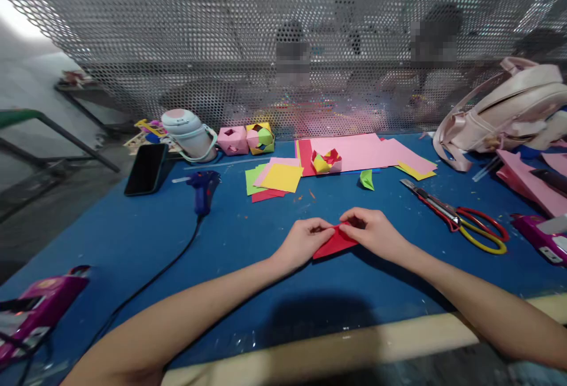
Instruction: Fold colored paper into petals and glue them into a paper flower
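A folded piece of red paper is held low over the blue table by both hands. My left hand pinches its upper left edge between thumb and fingers. On the other side, my right hand grips the upper right part, thumb in front and fingers behind. Beyond the hands lies a small folded green paper piece. Farther back sits a partly assembled paper ball in pink, yellow and red. A stack of square coloured paper lies to the left of it.
On the blue table, a glue gun trails its cord at left, near a phone and a white bottle. Scissors and a box cutter lie right. Finished paper balls stand before the perforated metal screen.
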`<state>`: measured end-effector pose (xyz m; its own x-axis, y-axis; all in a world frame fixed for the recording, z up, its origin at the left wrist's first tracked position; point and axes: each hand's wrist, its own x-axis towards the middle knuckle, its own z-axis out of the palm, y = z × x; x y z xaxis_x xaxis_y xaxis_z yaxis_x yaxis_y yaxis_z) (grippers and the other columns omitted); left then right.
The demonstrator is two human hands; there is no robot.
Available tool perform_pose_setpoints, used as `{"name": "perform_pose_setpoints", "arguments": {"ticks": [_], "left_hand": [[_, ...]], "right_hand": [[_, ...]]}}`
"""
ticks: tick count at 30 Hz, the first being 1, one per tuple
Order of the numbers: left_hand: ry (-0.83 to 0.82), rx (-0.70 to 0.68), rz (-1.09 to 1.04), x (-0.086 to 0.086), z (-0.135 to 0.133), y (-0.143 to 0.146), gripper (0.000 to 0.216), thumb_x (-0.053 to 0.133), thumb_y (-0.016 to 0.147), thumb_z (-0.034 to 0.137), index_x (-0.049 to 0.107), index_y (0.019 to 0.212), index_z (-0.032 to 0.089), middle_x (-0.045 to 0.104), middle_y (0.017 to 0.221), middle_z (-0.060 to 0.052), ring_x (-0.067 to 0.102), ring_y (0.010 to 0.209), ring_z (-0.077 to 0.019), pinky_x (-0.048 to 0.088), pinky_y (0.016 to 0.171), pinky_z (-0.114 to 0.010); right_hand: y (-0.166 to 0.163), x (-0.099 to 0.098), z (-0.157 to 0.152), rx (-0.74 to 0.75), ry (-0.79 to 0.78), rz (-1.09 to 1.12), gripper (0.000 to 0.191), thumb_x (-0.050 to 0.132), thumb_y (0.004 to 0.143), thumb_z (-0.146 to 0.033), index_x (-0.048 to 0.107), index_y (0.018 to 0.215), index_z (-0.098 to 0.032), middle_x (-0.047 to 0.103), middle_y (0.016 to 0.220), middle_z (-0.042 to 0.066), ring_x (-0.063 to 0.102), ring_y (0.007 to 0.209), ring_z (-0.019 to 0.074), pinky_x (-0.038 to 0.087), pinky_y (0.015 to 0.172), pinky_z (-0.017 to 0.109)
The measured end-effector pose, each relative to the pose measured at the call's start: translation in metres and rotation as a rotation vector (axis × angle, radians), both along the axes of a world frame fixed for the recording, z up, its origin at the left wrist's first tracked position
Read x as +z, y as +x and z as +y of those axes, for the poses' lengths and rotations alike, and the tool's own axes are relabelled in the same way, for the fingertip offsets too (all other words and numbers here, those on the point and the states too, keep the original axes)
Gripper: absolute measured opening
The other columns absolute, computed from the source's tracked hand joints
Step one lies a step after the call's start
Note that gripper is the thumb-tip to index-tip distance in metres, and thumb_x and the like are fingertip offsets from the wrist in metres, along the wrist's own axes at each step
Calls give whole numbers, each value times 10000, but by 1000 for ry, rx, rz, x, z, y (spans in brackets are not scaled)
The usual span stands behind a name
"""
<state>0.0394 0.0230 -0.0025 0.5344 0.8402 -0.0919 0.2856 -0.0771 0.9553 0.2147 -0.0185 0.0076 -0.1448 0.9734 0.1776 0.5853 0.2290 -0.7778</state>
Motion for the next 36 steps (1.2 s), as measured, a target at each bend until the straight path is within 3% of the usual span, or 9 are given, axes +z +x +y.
{"name": "perform_pose_setpoints", "arguments": {"ticks": [3, 10, 15, 27, 32, 36], "left_hand": [[-54, -17, -15, 0, -1, 1, 184, 574, 720, 287, 652, 712, 120, 643, 639, -5, 544, 574, -103, 429, 552, -197], [-97, -29, -53, -7, 1, 1, 173, 585, 708, 287, 632, 709, 121, 627, 622, 3, 530, 547, -90, 412, 532, -192], [-80, -24, -67, -10, 2, 2, 174, 570, 719, 281, 630, 726, 118, 633, 648, -6, 541, 573, -96, 419, 547, -196], [33, -77, -49, -18, 3, 0, 158, 571, 717, 269, 627, 729, 121, 570, 589, 24, 466, 520, -69, 358, 486, -172], [141, -86, -8, -11, -1, -1, 152, 551, 723, 235, 654, 706, 125, 632, 638, 0, 532, 584, -98, 398, 534, -184], [142, -41, 9, -2, -1, -2, 188, 543, 735, 249, 687, 789, 140, 690, 748, -21, 589, 688, -137, 444, 637, -215]], "right_hand": [[1, 3, 0, 18, -24, -20, 132, 516, 793, -221, 628, 746, -170, 639, 694, -3, 548, 629, 111, 410, 584, 211], [0, 5, -1, 37, -61, 4, 148, 497, 797, -236, 627, 782, -165, 641, 721, 5, 547, 639, 114, 405, 586, 210], [-3, 2, -2, 3, -97, -9, 160, 526, 784, -274, 628, 790, -151, 614, 646, 2, 508, 565, 107, 378, 519, 207], [2, 7, 0, 104, -123, -29, 189, 498, 816, -263, 655, 770, -169, 655, 713, 2, 571, 648, 123, 414, 582, 209], [-5, 10, -3, 153, 9, -102, 129, 548, 794, -230, 662, 788, -171, 654, 767, 30, 584, 703, 134, 429, 644, 232], [-4, 4, -3, 77, 77, -56, 157, 532, 803, -195, 673, 736, -175, 658, 709, 25, 584, 647, 124, 430, 612, 229]]}}
